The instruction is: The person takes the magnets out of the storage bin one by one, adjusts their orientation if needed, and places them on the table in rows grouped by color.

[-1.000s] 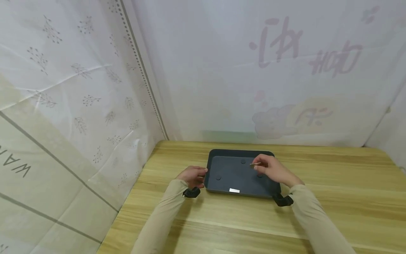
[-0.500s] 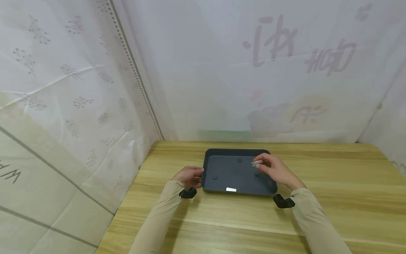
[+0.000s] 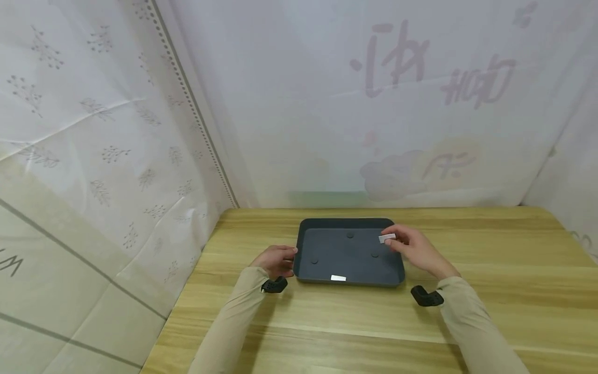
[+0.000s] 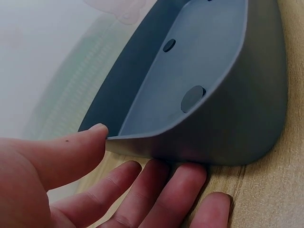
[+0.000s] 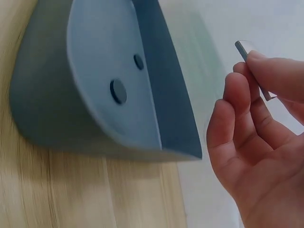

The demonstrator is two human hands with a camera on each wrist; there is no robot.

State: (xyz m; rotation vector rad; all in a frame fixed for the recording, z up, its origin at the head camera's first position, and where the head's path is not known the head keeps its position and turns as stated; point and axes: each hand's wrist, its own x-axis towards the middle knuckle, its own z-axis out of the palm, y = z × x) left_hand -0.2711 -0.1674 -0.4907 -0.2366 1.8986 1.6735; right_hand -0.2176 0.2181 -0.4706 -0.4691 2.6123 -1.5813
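While I look down at the wooden table (image 3: 355,322) in the head view, the left hand (image 3: 273,261) holds the left side of a dark grey tray (image 3: 343,267), which rests on the wood. Opposite, the right hand (image 3: 418,252) pinches a small pale strip (image 3: 385,238), raised near the tray's far right corner. Three dark discs (image 3: 375,254) sit spread over the tray's floor, and a bright white rectangle (image 3: 338,278) shows at its near edge; whether loose or fixed, I can't tell. Beige sleeves (image 3: 228,322) cover both arms, with a black device (image 3: 274,284) at each wrist. Behind hangs a pale printed cloth (image 3: 303,104).

Seen from the left wrist, the thumb rests at the tray's rim by a corner while fingertips touch the outer wall low down, so the grip spans the side's height. Two discs show plainly, one just inside the wall.

Over at the right wrist, the strip proves thin, flat and tilted, silvery along its edge. That pinch is narrow, thumb against index finger, the other fingers bent below, all of it apart from the tray.
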